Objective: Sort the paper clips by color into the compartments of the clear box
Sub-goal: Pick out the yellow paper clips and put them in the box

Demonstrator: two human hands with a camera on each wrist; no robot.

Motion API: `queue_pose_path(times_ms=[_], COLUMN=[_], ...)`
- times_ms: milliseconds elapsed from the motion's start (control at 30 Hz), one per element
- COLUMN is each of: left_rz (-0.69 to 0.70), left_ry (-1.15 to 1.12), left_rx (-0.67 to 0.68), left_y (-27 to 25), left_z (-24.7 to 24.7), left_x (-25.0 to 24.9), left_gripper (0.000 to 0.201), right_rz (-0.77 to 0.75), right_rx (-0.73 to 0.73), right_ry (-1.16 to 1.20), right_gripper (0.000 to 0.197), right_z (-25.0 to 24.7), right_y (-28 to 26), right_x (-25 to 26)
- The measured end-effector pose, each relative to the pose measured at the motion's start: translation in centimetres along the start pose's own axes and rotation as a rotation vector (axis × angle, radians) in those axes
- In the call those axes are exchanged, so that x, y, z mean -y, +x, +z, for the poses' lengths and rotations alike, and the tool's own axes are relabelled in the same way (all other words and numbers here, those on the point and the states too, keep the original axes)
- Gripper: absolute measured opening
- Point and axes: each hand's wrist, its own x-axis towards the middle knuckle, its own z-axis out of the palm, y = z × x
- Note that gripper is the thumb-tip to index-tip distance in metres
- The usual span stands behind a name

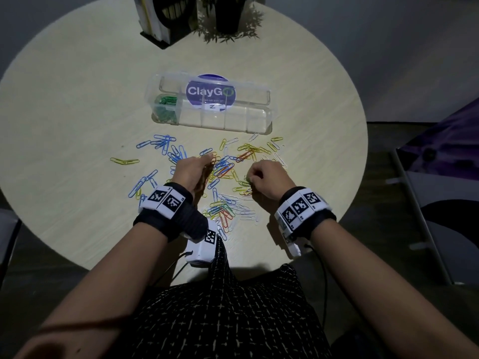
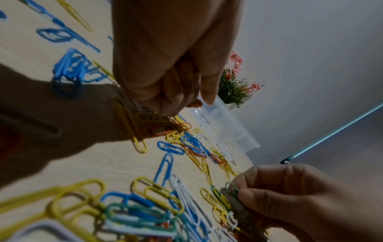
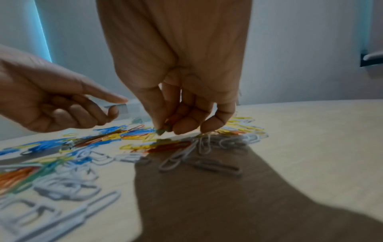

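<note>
The right hand pinches green paper clips between thumb and fingertip, low over the pile of mixed paper clips. The left hand has its fingers curled, with the thumb and first finger reaching into the clips on the round bench. In the left wrist view some yellow and orange clips hang close under its fingers, but I cannot tell if this grip really holds any.

The clear box lies open at the far side of the pile. Only its left compartment is filled, with green clips. The other compartments look bare. So I think the job is only begun, and the step now is picking out the last greens.

To do it well, the right hand should lift slowly, because clips hook onto each other. A yellow one sits right beside the green ones and may come along. Give a small shake, or hold the pile down with the left hand. Then carry the greens far and left, and drop them right over the green compartment.

Blue clips lie to the left, white clips to the right, and yellow and orange ones are mixed in the middle. A dark plant pot and a holder stand at the far edge, well apart from the box. Nothing blocks the way to the box
</note>
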Motion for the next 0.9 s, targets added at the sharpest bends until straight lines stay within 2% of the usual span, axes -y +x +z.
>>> queue_pose_path(times_ms=[67,133,233,300,533,600,733,833,900], left_rz=[-0.010,-0.029,-0.044,-0.047,-0.069,-0.066,-0.007,-0.006,-0.008], left_ry=[0.018,0.047,0.041,0.027,0.025,0.026,0.030,-0.042,-0.022], left_rx=[-0.011,-0.023,-0.021,-0.019,-0.009,-0.007,0.044,0.109,0.124], left_y=[-0.1,-0.1,-0.3,-0.4,-1.1,-1.4,-1.8,-2.2,-2.5], left_z=[0.1,0.2,0.3,0.2,0.3,0.5,1.1,1.7,1.9], left_x=[0.1,0.2,0.3,0.4,0.6,0.6,0.6,0.7,0.7], left_gripper=[0.027,0.028,0.026,0.027,0.029,0.031,0.023,0.023,0.025], right_rz=[0.020,0.026,0.033,0.029,-0.032,-0.015,0.060,0.093,0.134], right_rx=[-0.089,-0.111,0.008,0.079,0.092,0.065,-0.050,-0.083,-0.168], right_ry=[0.026,0.034,-0.001,-0.099,-0.317,-0.248,0.132,0.327,0.390], right_gripper=[0.020,0.015,0.007,0.017,0.020,0.019,0.011,0.026,0.024], right_z=[-0.5,-0.7,-0.4,0.2,1.1,1.1,1.0,1.0,0.8], right_y=[0.3,0.6,0.5,0.3,-0.2,-0.1,0.1,-0.1,0.0], right_x=[0.0,0.1,0.5,0.5,1.2,1.1,0.6,0.7,0.5])
